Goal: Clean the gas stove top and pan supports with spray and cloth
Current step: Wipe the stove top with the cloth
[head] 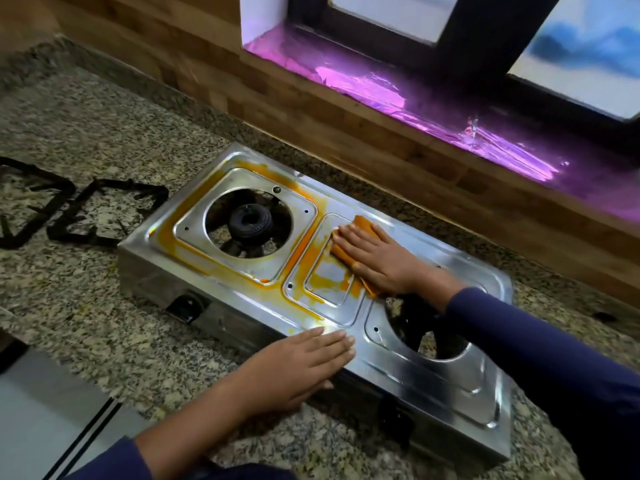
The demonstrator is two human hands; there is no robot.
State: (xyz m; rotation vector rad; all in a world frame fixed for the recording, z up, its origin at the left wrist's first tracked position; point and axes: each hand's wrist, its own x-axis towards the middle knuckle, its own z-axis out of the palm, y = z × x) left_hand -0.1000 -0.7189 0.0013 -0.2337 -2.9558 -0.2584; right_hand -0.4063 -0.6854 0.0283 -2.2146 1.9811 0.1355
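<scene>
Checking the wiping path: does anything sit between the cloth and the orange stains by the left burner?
Nothing visible does. The cloth under the right hand borders the stains; the pan supports lie off the stove, on the counter; the left hand rests at the front edge.

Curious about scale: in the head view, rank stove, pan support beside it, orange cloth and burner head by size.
1. gas stove
2. pan support beside it
3. orange cloth and burner head: unsure, right hand hides most of it

Cloth (360, 224) is mostly covered by the right hand (377, 259). Right burner opening (434, 346) is partly hidden by the sleeve (519, 341). Far-left pan support (24, 206) is cut off by the left edge. Front knobs (187, 308) are blurred.
</scene>
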